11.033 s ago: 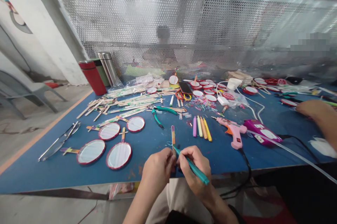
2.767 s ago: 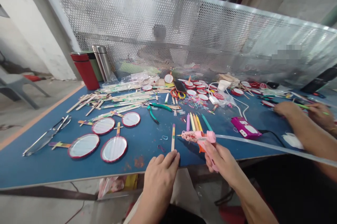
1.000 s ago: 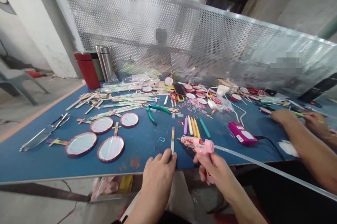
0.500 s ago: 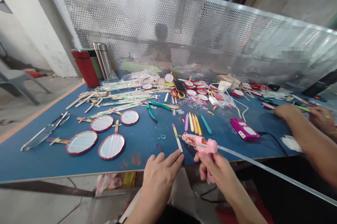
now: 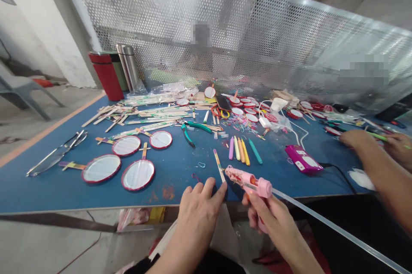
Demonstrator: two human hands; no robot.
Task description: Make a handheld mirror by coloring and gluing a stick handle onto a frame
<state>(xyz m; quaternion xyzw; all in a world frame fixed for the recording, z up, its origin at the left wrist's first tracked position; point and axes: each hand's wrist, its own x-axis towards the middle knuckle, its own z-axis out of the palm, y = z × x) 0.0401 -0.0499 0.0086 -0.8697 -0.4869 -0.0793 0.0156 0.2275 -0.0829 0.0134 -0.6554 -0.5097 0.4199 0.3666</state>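
My right hand (image 5: 268, 214) grips a pink glue gun (image 5: 249, 182) at the table's front edge, its nozzle aimed left toward the near end of a coloured craft stick (image 5: 219, 165). A long clear glue stick (image 5: 334, 229) trails from the gun's back to the lower right. My left hand (image 5: 198, 209) lies flat with fingers spread, its fingertip touching the near end of that stick. Beyond the stick lie several coloured markers (image 5: 242, 150) in a row.
Round red-rimmed mirrors on sticks (image 5: 138, 174) lie at the left, with loose craft sticks (image 5: 151, 119), green pliers (image 5: 191, 130), flasks (image 5: 104, 74) and a purple box (image 5: 303, 159). A co-worker's arms (image 5: 383, 167) work at the right. A perforated metal screen (image 5: 244, 38) backs the blue table (image 5: 80, 201).
The glue gun has moved a little nearer to me and to the stick's near end. The craft stick has stayed tilted, with my left fingertip still at its end.
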